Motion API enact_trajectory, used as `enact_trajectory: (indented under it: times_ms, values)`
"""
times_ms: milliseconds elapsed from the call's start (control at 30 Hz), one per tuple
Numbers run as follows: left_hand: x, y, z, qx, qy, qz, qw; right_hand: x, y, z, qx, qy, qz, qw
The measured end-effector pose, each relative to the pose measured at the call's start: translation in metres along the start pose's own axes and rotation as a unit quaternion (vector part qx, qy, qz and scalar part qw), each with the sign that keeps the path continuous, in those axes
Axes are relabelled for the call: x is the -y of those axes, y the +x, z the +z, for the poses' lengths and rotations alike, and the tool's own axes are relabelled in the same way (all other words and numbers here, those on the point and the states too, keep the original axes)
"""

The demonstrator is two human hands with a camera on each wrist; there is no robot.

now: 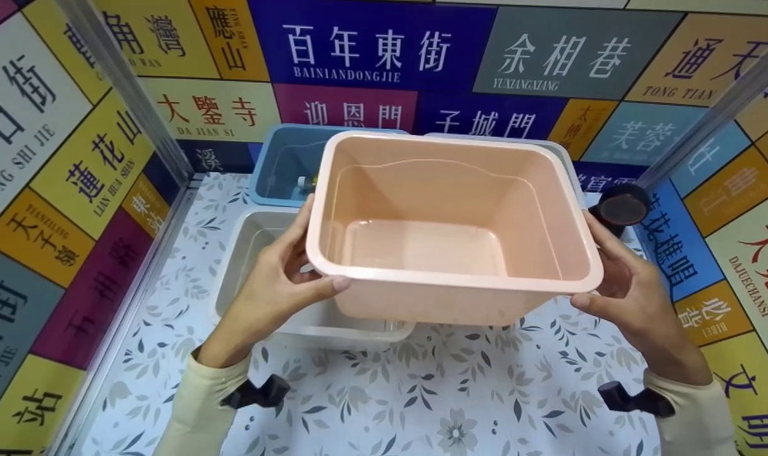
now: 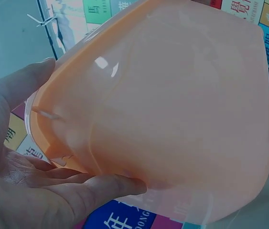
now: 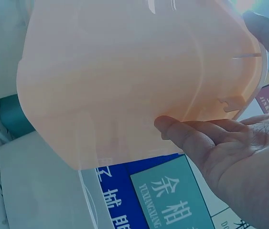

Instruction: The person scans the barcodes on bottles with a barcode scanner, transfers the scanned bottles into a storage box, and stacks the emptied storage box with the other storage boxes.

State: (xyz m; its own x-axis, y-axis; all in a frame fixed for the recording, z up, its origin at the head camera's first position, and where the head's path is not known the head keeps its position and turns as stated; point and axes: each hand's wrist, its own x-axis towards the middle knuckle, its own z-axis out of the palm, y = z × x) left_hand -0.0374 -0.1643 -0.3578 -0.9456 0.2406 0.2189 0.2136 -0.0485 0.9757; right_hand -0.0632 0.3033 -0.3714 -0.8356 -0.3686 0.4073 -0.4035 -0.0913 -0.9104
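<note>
Both hands hold up a peach plastic storage bin (image 1: 421,253), its opening tipped toward the head camera and nothing inside it. My left hand (image 1: 279,275) grips the left end, thumb on the front rim corner and fingers under the rim against the side wall. At the other end my right hand (image 1: 634,285) grips likewise, thumb at the right front corner. The left wrist view shows the left fingers against the outer wall of the bin (image 2: 172,105). Similarly, the right fingers rest along its outside (image 3: 115,81) in the right wrist view.
Behind and left stands a blue bin (image 1: 273,161) with a small white-capped item (image 1: 306,182) inside. A white bin (image 1: 228,272) sits in front of it, partly hidden. Another pale bin (image 1: 564,152) shows behind the peach one. A dark round object (image 1: 621,206) is at right.
</note>
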Motion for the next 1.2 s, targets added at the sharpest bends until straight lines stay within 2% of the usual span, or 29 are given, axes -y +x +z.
enact_trajectory:
  times_ms: [100,267,433,667,900,1200]
  values:
    - [0.001,-0.001,-0.006,-0.004,0.006,-0.002,1.0000,0.001,0.003,0.005,-0.001,-0.017,0.013,0.9998]
    - [0.005,-0.002,-0.016,-0.009,0.004,-0.007,0.9999,-0.001,0.009,0.013,0.008,-0.030,0.012,0.9995]
    - [0.008,-0.004,-0.026,-0.012,-0.003,-0.006,0.9999,-0.002,0.013,0.022,0.005,-0.029,0.015,0.9995]
    - [0.011,-0.006,-0.036,-0.017,-0.027,-0.002,0.9995,-0.005,0.020,0.032,0.011,0.000,0.020,0.9997]
    - [0.012,-0.011,-0.045,-0.026,-0.022,-0.004,0.9994,-0.009,0.026,0.040,0.008,-0.005,0.029,0.9995]
    - [0.012,-0.019,-0.058,-0.022,-0.056,0.006,0.9982,-0.013,0.034,0.054,0.004,-0.023,0.048,0.9986]
